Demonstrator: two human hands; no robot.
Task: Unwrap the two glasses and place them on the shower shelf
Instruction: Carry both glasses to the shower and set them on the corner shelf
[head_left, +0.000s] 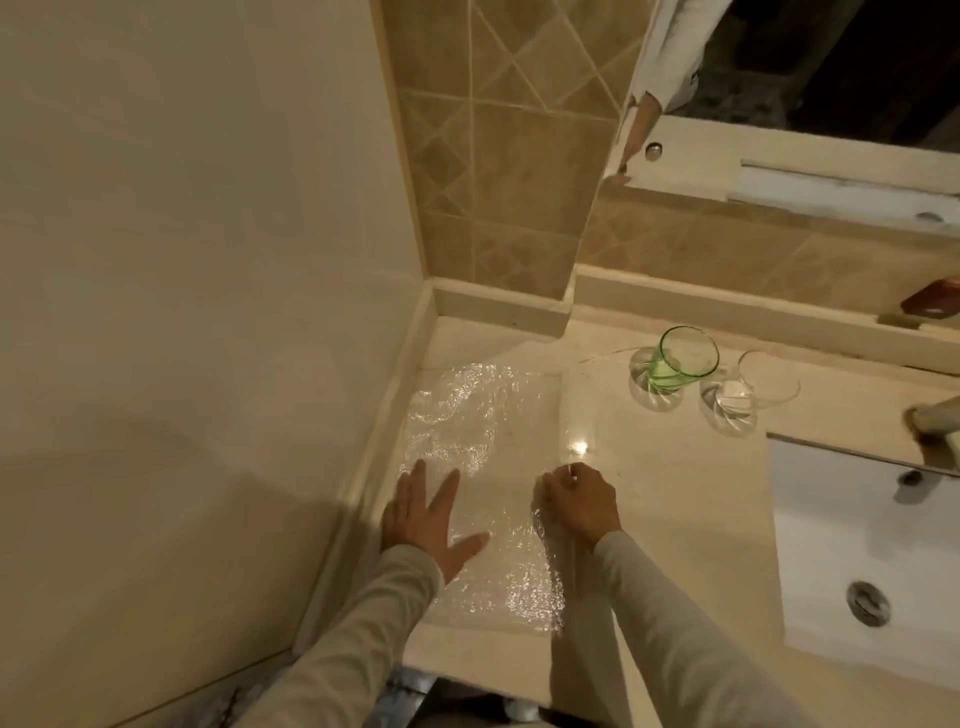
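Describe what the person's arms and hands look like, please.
Both arms wear long, plain, light greyish-beige sleeves, the left sleeve and the right sleeve each ending at the wrist. The left hand and the right hand are bare, with no gloves. No watch or logo is visible.
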